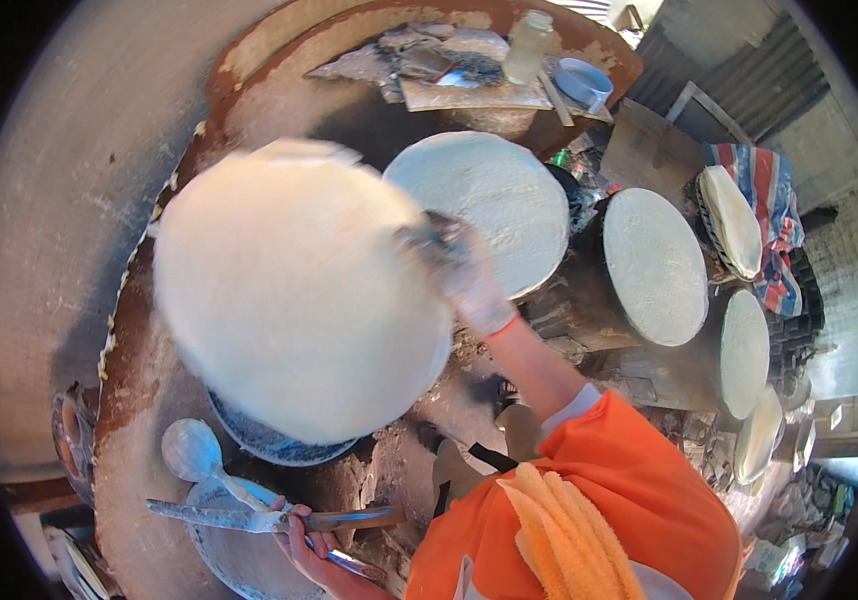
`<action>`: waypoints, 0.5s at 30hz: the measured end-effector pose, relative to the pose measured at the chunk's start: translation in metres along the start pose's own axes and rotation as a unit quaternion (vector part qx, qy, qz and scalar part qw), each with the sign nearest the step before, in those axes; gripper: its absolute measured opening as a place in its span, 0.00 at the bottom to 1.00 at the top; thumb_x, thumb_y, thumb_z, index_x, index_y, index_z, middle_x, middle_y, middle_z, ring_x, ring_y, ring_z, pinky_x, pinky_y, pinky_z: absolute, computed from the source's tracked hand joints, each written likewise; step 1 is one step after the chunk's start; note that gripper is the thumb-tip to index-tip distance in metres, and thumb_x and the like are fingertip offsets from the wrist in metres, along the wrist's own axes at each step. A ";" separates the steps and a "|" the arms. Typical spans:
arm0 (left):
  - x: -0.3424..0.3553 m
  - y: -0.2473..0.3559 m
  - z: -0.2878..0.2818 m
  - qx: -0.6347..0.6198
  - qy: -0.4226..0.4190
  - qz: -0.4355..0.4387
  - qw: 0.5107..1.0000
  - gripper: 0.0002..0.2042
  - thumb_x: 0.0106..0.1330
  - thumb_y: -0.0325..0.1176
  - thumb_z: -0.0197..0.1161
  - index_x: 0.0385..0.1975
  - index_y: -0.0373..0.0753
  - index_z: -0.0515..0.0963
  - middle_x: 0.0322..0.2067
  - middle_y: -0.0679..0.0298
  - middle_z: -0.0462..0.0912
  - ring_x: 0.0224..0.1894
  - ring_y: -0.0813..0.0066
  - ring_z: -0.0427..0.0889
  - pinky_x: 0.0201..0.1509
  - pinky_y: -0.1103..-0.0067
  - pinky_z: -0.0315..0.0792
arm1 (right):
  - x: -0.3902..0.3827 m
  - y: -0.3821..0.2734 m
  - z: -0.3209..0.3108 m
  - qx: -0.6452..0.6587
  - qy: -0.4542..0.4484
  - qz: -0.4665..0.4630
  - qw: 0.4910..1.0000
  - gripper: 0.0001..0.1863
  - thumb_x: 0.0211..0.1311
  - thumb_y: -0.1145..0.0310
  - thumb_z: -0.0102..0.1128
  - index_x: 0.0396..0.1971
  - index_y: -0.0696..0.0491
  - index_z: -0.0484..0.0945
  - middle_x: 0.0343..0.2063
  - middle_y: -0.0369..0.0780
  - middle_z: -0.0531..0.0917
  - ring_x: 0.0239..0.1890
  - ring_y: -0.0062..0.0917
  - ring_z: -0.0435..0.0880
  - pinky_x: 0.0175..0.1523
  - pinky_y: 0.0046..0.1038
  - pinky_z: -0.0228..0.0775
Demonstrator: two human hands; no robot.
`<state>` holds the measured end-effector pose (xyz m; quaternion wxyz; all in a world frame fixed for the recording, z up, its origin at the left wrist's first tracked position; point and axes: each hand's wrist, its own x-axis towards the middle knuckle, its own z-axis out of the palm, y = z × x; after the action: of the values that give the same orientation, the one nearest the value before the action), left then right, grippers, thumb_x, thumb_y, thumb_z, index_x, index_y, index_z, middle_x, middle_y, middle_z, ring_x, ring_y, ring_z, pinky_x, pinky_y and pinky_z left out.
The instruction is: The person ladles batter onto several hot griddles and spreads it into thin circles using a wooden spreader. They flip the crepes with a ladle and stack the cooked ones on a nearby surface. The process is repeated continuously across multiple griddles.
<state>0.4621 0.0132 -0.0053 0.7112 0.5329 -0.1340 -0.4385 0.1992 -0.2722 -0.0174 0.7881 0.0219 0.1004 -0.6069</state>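
Note:
My right hand (449, 255), in a pale, smudged glove, is closed on the right edge of a large round pale flatbread (294, 290). Motion blurs both the hand and the bread's edge. Beneath the bread, a dark round griddle (284, 445) shows only its near rim. My left hand (314, 545) is wrapped round a long flat wooden spatula (349, 520) with a whitened blade. A ladle (191, 450) with a batter-coated bowl slants toward the same hand; I cannot tell if its handle is held. Below them stands a wide basin (219, 545). A shiny metallic piece (357, 567) shows by the fingers.
Right of the bread, more round pale flatbreads (484, 205) (654, 267) (744, 355) lie on round tops. Behind, a ledge holds a glass jar (528, 48), a light-blue cup (584, 82) and flat scraps (424, 62). A striped bag (777, 230) lies far right.

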 end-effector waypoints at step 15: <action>-0.011 -0.042 0.194 0.035 -0.075 -0.110 0.990 0.17 0.59 0.26 0.52 0.48 0.34 0.61 0.27 0.57 0.76 0.06 0.89 0.55 0.08 0.90 0.51 | 0.030 -0.258 -0.139 -0.846 0.355 -0.209 0.339 0.18 0.51 0.53 0.54 0.32 0.52 0.78 0.36 0.47 0.79 0.41 0.41 0.77 0.44 0.35 0.69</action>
<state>0.3076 -0.1044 0.0378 0.6276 0.5342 -0.1427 -0.5482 -0.0596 -0.3470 -0.1370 0.1234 -0.4643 0.8318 -0.2780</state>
